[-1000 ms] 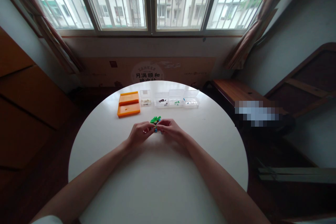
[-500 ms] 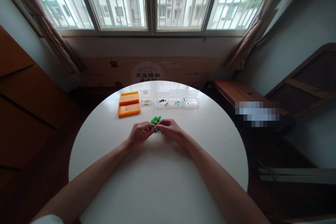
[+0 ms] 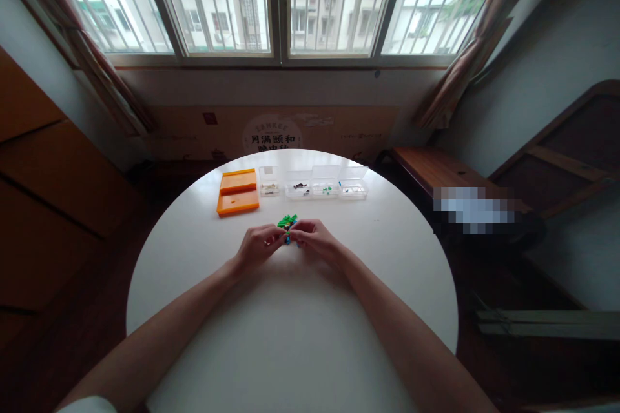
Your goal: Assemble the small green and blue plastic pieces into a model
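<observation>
Both hands meet around a small toy-brick model (image 3: 287, 221), with bright green leaf-like pieces on top and blue bits lower down. My left hand (image 3: 261, 240) pinches its left side between thumb and fingers. From the right, my right hand (image 3: 314, 234) grips it in the same way, fingertips touching or nearly touching those of the left. Much of the model's middle is hidden by the fingers, so I cannot make out the single pieces there.
An orange two-part tray (image 3: 238, 201) lies at the back left of the round white table (image 3: 290, 342). Beside it stand clear plastic boxes with raised lids: one with pale pieces (image 3: 269, 188), others with dark pieces (image 3: 300, 186), green pieces (image 3: 327, 190) and blue pieces (image 3: 347, 190).
</observation>
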Demonstrator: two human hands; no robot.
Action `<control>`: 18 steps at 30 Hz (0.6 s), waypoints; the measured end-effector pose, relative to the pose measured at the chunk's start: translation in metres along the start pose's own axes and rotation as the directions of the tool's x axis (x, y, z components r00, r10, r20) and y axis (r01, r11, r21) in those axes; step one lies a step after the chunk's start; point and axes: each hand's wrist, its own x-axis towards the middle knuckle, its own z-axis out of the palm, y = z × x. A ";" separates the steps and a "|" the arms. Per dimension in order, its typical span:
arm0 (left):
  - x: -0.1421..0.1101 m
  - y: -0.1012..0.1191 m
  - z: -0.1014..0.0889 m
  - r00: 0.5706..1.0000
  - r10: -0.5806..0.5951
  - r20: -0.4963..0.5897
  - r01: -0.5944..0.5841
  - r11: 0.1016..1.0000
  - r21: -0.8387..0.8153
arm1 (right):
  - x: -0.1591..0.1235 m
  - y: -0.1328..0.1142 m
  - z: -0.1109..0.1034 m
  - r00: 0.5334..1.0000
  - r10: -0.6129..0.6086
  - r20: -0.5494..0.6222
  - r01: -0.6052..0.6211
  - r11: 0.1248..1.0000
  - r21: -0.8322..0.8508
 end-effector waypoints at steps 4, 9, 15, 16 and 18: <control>0.000 0.001 -0.002 1.000 -0.008 0.025 0.008 1.000 -0.003 | 0.000 -0.002 0.000 1.000 0.003 0.006 -0.003 1.000 -0.005; 0.000 0.001 -0.001 1.000 -0.021 0.007 0.021 1.000 -0.006 | 0.000 0.000 0.000 1.000 -0.017 0.004 0.017 1.000 -0.006; 0.000 0.001 0.000 0.999 -0.024 -0.025 0.024 1.000 -0.002 | 0.001 0.001 0.000 1.000 -0.008 -0.001 0.008 1.000 0.002; 0.000 0.001 0.000 1.000 -0.020 -0.022 0.020 1.000 -0.003 | 0.001 0.001 0.000 1.000 -0.008 0.001 0.008 1.000 0.004; 0.000 0.001 0.000 1.000 -0.014 -0.021 0.014 1.000 -0.004 | 0.001 0.001 0.000 1.000 -0.012 0.006 0.012 1.000 0.010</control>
